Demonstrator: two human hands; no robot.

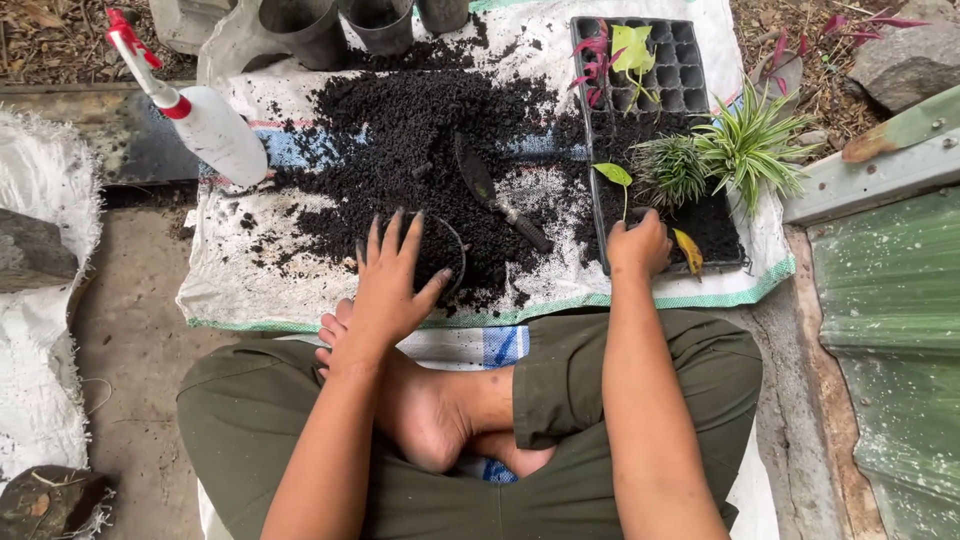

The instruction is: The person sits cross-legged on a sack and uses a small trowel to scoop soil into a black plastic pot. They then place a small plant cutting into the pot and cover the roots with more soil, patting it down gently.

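My left hand (392, 280) lies flat, fingers spread, on the rim of a small black pot (448, 255) filled with dark soil. My right hand (637, 246) is closed around the base of a small seedling (616, 178) with a light green leaf, at the near end of a black seedling tray (668, 70). The tray holds a spiky green plant (750, 145), a tufted one (668, 168) and pink and lime seedlings (615, 55). A hand trowel (495, 195) rests on a heap of black soil (400, 140) spread on a white woven sack (560, 285).
A white spray bottle (205, 115) with a red nozzle lies at the sack's left. Black empty pots (345, 25) stand at the far edge. My crossed legs (450, 420) sit below. Green corrugated sheet (890, 320) lies right; stones (30, 250) and a white sack at left.
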